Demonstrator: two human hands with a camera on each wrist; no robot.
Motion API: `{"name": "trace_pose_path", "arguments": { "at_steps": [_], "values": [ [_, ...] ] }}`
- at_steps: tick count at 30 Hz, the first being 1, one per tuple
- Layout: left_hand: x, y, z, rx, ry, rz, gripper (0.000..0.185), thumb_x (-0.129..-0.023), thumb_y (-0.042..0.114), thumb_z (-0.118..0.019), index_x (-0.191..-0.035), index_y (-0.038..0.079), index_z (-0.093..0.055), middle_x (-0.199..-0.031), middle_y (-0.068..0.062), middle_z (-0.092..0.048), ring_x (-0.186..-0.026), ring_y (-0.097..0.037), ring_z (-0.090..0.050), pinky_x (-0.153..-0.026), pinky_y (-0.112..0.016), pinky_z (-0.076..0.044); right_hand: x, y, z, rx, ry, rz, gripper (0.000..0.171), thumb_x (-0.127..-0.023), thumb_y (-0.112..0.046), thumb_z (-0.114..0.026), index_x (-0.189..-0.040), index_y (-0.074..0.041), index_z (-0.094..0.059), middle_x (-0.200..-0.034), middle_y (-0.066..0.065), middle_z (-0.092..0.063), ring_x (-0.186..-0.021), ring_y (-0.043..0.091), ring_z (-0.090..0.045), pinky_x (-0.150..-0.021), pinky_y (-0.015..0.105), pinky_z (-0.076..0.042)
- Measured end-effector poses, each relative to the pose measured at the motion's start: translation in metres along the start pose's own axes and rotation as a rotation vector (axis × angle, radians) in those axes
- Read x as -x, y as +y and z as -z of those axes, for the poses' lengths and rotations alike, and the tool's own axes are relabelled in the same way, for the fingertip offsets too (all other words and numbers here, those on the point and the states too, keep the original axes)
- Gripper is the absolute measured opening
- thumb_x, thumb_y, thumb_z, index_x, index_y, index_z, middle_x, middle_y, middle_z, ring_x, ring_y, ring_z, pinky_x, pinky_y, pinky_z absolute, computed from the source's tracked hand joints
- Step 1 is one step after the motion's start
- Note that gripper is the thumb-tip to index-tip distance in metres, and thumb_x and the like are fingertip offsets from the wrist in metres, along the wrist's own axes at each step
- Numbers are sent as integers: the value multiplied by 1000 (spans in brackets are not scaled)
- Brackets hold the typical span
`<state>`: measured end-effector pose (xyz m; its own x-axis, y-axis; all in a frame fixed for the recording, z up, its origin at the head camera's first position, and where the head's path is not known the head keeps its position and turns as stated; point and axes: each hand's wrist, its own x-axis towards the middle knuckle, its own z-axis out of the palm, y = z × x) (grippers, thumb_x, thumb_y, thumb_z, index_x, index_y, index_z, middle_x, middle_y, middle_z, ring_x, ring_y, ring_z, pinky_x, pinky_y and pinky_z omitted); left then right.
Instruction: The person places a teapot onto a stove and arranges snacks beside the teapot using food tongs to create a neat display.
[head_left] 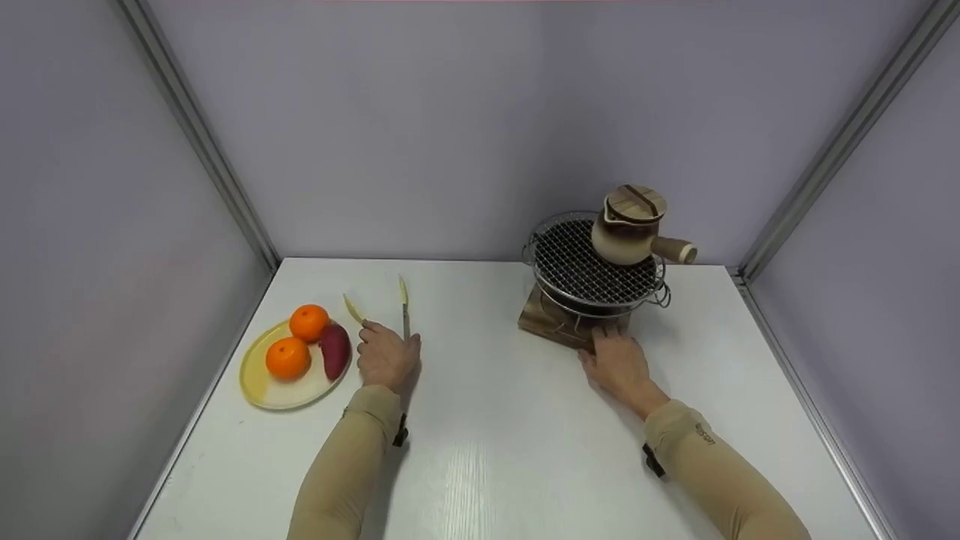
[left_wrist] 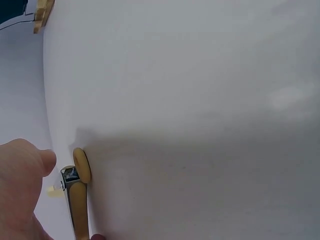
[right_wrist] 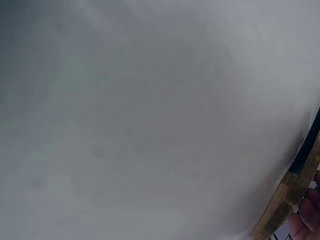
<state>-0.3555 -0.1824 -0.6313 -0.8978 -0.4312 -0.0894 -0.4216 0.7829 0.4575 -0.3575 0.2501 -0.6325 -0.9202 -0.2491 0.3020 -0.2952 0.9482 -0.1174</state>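
My left hand [head_left: 388, 358] is low over the table and holds tongs [head_left: 406, 315] with yellow tips spread apart and a grey metal arm. In the left wrist view the tan end of the tongs [left_wrist: 81, 165] lies beside my thumb; my palm hides much of the tool. At the right, my right hand [head_left: 621, 367] grips the front edge of a wooden base [head_left: 550, 319] under a round wire-topped grill [head_left: 577, 259]. Curled fingers [right_wrist: 309, 215] show against the wooden base in the right wrist view. A brown-and-cream teapot [head_left: 624, 240] with wooden lid and side handle stands on the grill.
Left of my left hand, a yellow-and-white plate [head_left: 326, 386] bears two oranges [head_left: 288, 358] and a purple sweet potato [head_left: 335, 352]. The white table [head_left: 480, 420] is closed in by a back wall [head_left: 420, 135] and side panels with metal posts.
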Motion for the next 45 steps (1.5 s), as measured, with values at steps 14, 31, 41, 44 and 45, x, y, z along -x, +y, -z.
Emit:
{"name": "trace_pose_path", "arguments": {
  "at_steps": [14, 31, 41, 44, 45],
  "values": [
    [-15, -6, 0, 8, -60, -3, 111, -106, 51, -65, -164, -28, -12, -149, -44, -53, -126, -55, -71, -103, -61, -63, -3, 2, -10, 10, 19, 38, 49, -102, -27, -84, -131, 6, -64, -133, 34, -66, -119, 56, -68, -93, 66, -60],
    [-15, 1, 5, -9, -70, -66, 74, -100, 32, -59, -141, -28, -46, -132, -38, -55, -107, -51, -74, -90, -59, -65, -3, 6, -10, 21, 38, 31, 51, -101, -23, -86, -134, 7, -63, -131, 34, -67, -115, 54, -68, -91, 65, -60],
    [-30, 1, -1, -29, -21, -27, 98, -103, 52, -66, -151, -29, -36, -134, -40, -55, -110, -51, -77, -92, -57, -66, -3, 5, -10, -4, 26, 26, 47, -100, -23, -86, -130, 6, -64, -128, 32, -66, -112, 53, -69, -89, 65, -61],
    [-31, 0, -3, -13, -12, -19, 91, -103, 48, -67, -148, -27, -40, -133, -39, -55, -109, -52, -76, -92, -58, -65, -3, 4, -9, -6, 11, 18, 47, -101, -23, -85, -132, 5, -63, -130, 32, -66, -115, 54, -68, -91, 65, -61],
    [-31, 0, -3, -8, -12, -16, 90, -102, 47, -67, -147, -26, -41, -133, -39, -55, -109, -52, -76, -92, -59, -65, -3, 4, -9, -8, 8, 16, 47, -101, -23, -85, -132, 5, -63, -131, 32, -66, -116, 54, -68, -92, 65, -61]
  ]
}}
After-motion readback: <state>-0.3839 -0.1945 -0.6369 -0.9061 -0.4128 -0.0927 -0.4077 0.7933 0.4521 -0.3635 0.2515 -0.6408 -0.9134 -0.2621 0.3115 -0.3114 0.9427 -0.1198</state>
